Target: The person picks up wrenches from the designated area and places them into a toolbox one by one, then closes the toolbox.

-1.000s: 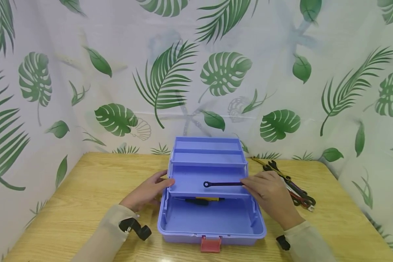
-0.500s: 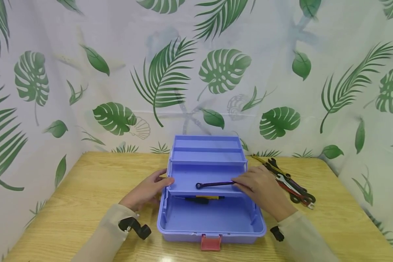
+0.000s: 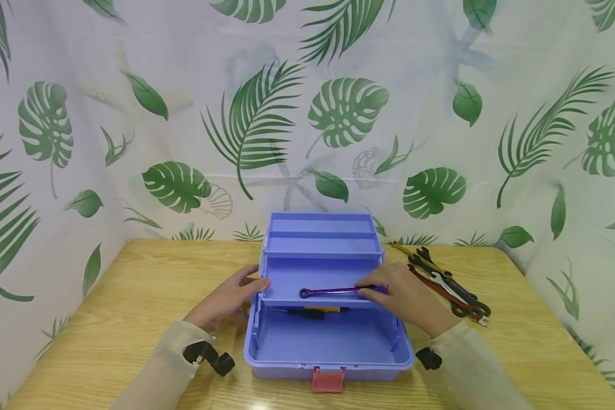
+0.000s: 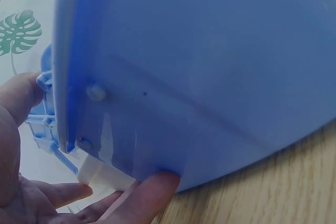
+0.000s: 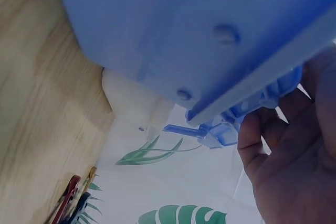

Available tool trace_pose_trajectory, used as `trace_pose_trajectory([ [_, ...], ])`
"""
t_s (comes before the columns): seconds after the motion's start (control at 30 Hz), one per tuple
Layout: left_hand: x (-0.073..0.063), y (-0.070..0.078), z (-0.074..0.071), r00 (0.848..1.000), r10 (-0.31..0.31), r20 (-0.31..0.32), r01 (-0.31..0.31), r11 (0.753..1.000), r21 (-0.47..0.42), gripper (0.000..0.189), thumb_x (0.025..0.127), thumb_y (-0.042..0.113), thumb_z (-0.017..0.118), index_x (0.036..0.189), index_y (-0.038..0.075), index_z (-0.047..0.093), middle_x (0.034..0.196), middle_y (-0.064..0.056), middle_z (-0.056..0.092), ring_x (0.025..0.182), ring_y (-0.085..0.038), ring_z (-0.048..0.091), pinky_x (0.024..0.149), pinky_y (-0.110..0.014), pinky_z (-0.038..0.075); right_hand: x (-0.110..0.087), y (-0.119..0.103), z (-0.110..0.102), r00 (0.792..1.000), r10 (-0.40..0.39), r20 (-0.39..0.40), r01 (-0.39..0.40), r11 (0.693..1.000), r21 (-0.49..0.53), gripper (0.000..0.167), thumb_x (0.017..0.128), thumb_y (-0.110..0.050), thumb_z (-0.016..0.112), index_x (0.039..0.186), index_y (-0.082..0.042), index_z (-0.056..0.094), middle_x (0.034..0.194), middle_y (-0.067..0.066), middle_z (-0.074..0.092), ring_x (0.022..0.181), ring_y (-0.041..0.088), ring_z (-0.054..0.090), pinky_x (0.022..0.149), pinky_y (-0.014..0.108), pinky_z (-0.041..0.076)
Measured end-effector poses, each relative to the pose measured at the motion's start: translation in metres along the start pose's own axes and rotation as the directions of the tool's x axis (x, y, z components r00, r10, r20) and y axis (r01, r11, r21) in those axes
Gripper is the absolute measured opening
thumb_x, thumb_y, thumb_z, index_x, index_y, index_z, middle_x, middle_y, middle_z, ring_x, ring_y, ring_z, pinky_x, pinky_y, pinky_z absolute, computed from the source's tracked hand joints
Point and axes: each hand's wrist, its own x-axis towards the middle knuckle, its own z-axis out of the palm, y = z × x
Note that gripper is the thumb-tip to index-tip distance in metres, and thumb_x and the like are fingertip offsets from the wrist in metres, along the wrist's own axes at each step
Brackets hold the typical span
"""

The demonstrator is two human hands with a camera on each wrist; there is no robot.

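1. While the left hand point(image 3: 228, 299) grips the toolbox point(image 3: 282, 373), thumb spread, the right hand point(image 3: 402, 291) pinches the wrench point(image 3: 330, 291) over the lower tray point(image 3: 297, 273).
2. Right hand's nearer: wrench pointing leftward, roughly parallel to the worktop's point(image 3: 107, 336) back edge.
3. Counting: one toolbox, one held wrench; loose wrenches point(image 3: 448, 288) overlap, uncountable, near the back right corner.

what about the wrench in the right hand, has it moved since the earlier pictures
Yes, the wrench has moved left, judged against the toolbox.
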Motion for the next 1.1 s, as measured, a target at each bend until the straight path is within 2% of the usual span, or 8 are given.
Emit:
trace_pose_trajectory([
  [0.2,0.0,-0.001,-0.001,1.0,0.004,0.004,-0.004,1.0,-0.004,0.078,0.1,0.048,0.066,0.161,0.015,0.03,0.15,-0.024,0.048,0.114,-0.038,0.066,0.078,-0.053,0.063,-0.001,0.001,-0.001,1.0,0.011,-0.001,-0.011,1.0,0.026,0.009,0.094,-0.012,0.076,0.101,-0.014,0.083,0.097,-0.007,0.078,0.091,0.012,0.072,0.084,0.041,0.058],
  [0.33,0.001,-0.002,-0.001,1.0,0.003,0.006,-0.003,1.0,-0.009,0.079,0.099,0.048,0.066,0.161,0.015,0.03,0.152,-0.025,0.047,0.116,-0.039,0.065,0.078,-0.053,0.063,-0.009,0.002,-0.004,0.993,0.021,-0.119,-0.023,1.0,-0.012,0.01,0.094,-0.011,0.077,0.101,-0.012,0.082,0.097,-0.006,0.078,0.093,0.014,0.072,0.084,0.043,0.059],
  [0.47,0.001,-0.002,0.0,1.0,0.004,0.016,-0.004,1.0,-0.02,0.079,0.1,0.047,0.066,0.162,0.016,0.029,0.152,-0.025,0.046,0.117,-0.04,0.064,0.078,-0.054,0.063,-0.025,0.007,-0.014,0.949,0.114,-0.294,-0.129,0.991,-0.034,0.012,0.096,-0.01,0.074,0.107,-0.01,0.079,0.099,-0.002,0.076,0.091,0.016,0.069,0.077,0.042,0.06],
  [0.6,0.0,-0.001,-0.001,1.0,0.0,0.011,0.0,1.0,-0.016,0.079,0.1,0.048,0.066,0.162,0.016,0.029,0.153,-0.026,0.045,0.118,-0.041,0.064,0.077,-0.054,0.063,-0.04,0.027,-0.028,0.899,0.262,-0.35,-0.308,0.948,-0.083,0.018,0.098,-0.013,0.07,0.113,-0.005,0.075,0.102,0.008,0.075,0.089,0.025,0.069,0.074,0.047,0.059],
  [0.73,-0.002,0.001,-0.002,1.0,-0.008,0.005,0.008,1.0,-0.007,0.079,0.1,0.048,0.065,0.162,0.015,0.029,0.154,-0.027,0.043,0.119,-0.043,0.063,0.077,-0.054,0.063,-0.057,0.053,-0.039,0.848,0.448,-0.283,-0.501,0.852,-0.154,0.025,0.098,-0.016,0.065,0.116,0.0,0.071,0.11,0.02,0.073,0.096,0.038,0.069,0.076,0.057,0.056],
  [0.87,-0.004,0.002,-0.003,1.0,-0.009,0.004,0.009,1.0,-0.002,0.081,0.1,0.049,0.065,0.162,0.014,0.027,0.155,-0.028,0.042,0.121,-0.043,0.062,0.078,-0.054,0.063,-0.071,0.075,-0.042,0.777,0.623,-0.091,-0.628,0.754,-0.193,0.028,0.098,-0.018,0.065,0.115,0.004,0.069,0.113,0.027,0.069,0.097,0.044,0.067,0.075,0.059,0.055],
  [1.0,-0.003,0.002,-0.004,1.0,-0.01,0.001,0.01,1.0,0.003,0.083,0.1,0.05,0.065,0.163,0.013,0.026,0.155,-0.028,0.042,0.12,-0.043,0.062,0.079,-0.054,0.063,-0.078,0.085,-0.038,0.717,0.689,0.104,-0.657,0.719,-0.228,0.031,0.097,-0.018,0.065,0.114,0.009,0.065,0.11,0.033,0.064,0.096,0.049,0.063,0.075,0.06,0.054],
  [1.1,-0.003,0.001,-0.004,1.0,-0.017,-0.004,0.017,1.0,0.011,0.084,0.099,0.051,0.065,0.163,0.012,0.026,0.155,-0.028,0.042,0.119,-0.042,0.063,0.079,-0.053,0.063,-0.08,0.086,-0.034,0.7,0.705,0.115,-0.667,0.702,-0.25,0.024,0.095,-0.015,0.062,0.105,0.007,0.062,0.1,0.032,0.06,0.087,0.048,0.06,0.069,0.06,0.051],
])
